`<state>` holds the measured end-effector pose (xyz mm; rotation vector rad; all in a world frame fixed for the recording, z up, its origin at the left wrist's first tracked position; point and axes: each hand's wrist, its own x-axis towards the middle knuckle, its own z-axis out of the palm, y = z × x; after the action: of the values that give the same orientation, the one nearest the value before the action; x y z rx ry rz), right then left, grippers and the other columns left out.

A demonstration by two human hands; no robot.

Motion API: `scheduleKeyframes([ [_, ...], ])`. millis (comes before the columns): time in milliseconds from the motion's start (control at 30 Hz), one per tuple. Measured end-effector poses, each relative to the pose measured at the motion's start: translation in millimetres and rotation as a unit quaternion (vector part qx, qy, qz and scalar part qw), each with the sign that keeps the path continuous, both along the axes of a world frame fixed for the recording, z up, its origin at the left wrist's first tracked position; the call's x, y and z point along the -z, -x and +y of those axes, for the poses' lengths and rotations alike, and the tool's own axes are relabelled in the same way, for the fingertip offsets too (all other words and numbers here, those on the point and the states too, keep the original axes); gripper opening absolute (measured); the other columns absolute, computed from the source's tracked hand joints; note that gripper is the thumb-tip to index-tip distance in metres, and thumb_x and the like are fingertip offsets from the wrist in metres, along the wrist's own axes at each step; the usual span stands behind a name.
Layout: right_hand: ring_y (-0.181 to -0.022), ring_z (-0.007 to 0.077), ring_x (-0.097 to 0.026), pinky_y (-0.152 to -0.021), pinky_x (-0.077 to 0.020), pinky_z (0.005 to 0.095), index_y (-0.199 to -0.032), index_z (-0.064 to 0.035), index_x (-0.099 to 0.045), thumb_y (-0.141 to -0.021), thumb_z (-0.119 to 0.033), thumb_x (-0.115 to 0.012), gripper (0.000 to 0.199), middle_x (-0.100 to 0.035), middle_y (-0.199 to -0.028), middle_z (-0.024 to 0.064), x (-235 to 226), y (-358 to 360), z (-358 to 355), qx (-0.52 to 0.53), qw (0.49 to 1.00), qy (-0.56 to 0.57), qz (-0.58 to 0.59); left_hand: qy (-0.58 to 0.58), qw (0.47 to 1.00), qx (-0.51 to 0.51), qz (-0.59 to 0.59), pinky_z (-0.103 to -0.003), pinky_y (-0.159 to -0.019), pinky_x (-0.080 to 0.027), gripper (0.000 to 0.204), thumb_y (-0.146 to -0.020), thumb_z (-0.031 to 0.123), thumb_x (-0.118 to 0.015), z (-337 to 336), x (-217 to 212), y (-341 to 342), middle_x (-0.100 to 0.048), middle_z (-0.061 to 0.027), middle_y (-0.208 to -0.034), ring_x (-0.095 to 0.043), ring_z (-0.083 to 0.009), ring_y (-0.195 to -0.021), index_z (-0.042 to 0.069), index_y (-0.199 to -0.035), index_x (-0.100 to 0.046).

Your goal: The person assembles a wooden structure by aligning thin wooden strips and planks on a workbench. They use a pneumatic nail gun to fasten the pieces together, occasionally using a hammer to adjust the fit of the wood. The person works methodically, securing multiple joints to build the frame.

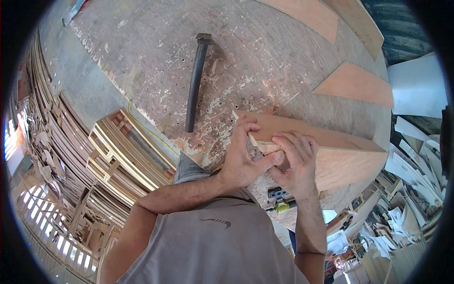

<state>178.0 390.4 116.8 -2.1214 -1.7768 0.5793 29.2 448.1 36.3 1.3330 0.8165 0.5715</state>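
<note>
A long wooden piece made of thin plywood panels rests at the table's near right side, its narrow end toward me. My left hand is wrapped round the end corner, fingers over the far panel and thumb on the near side. Close beside it, my right hand grips the same end, its fingers bent over the top edge. Both thumbs meet at the edge; anything small between them is hidden. A hammer with a dark handle lies to the left, apart from both hands.
Flat plywood offcuts lie on the worn table at the right and far side. A yellow-green and black tool sits below my right hand. Slatted wooden frames stand at the left. White scraps are piled at the right.
</note>
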Motion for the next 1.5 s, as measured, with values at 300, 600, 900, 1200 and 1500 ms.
scheduleKeyframes([
  [300, -0.108, 0.0226, -0.059, -0.096, -0.0336, 0.0416, -0.111, -0.0101, -0.062, -0.059, -0.013, -0.074, 0.053, -0.065, -0.112, 0.0049, -0.6, 1.9, 0.9, 0.008, 1.000, -0.005, 0.019, 0.033, 0.999, -0.032, -0.010, -0.044, -0.112, -0.027, 0.080, -0.076, 0.025, -0.081, -1.6, -11.1, -2.4, -0.037, -0.0206, -0.136, -0.032, -0.0321, -0.135, 0.001, -0.134, -0.032],
  [600, -0.108, 0.0224, -0.059, -0.097, -0.0337, 0.0412, -0.111, -0.0098, -0.062, -0.060, -0.013, -0.074, 0.052, -0.065, -0.112, 0.0057, -2.0, 0.6, 3.3, 0.008, 1.000, -0.003, 0.009, 0.322, 0.940, 0.092, 0.063, -0.030, -0.079, -0.049, 0.063, -0.086, 0.037, -0.074, -13.7, -36.1, 10.1, -0.059, -0.0116, -0.108, -0.057, -0.0146, -0.098, -0.007, -0.123, -0.048],
  [900, -0.108, 0.0226, -0.059, -0.098, -0.0333, 0.0412, -0.113, -0.0101, -0.062, -0.055, -0.017, -0.078, 0.060, -0.065, -0.112, 0.0055, -3.9, 0.2, 0.7, 0.010, 1.000, -0.012, 0.026, 0.310, 0.941, 0.130, 0.028, -0.027, -0.057, -0.048, 0.035, -0.099, 0.030, -0.055, -5.4, -38.1, -8.9, -0.065, -0.0027, -0.073, -0.058, -0.0066, -0.067, -0.002, -0.091, -0.069],
  [1200, -0.114, 0.0277, -0.058, -0.105, -0.0351, 0.0458, -0.116, -0.0040, -0.062, -0.066, -0.016, -0.081, 0.055, -0.064, -0.116, 0.0108, -34.4, -18.8, -12.8, 0.081, 0.992, -0.071, 0.072, 0.345, 0.937, 0.049, -0.013, -0.023, -0.051, -0.049, 0.044, -0.099, 0.034, -0.056, -24.6, -21.1, -18.8, -0.064, -0.0055, -0.068, -0.060, -0.0089, -0.059, -0.004, -0.080, -0.067],
  [1500, -0.096, 0.0301, -0.064, -0.088, -0.0505, 0.0377, -0.112, 0.0109, -0.062, -0.092, -0.028, -0.064, 0.044, -0.066, -0.110, 0.0205, 111.5, -108.0, -455.0, 0.782, 0.557, -0.162, -0.230, 0.382, 0.922, 0.053, -0.004, -0.024, -0.055, -0.055, 0.049, -0.098, 0.037, -0.057, -29.8, -27.3, -17.3, -0.067, -0.0092, -0.074, -0.068, -0.0141, -0.065, -0.008, -0.083, -0.067],
])
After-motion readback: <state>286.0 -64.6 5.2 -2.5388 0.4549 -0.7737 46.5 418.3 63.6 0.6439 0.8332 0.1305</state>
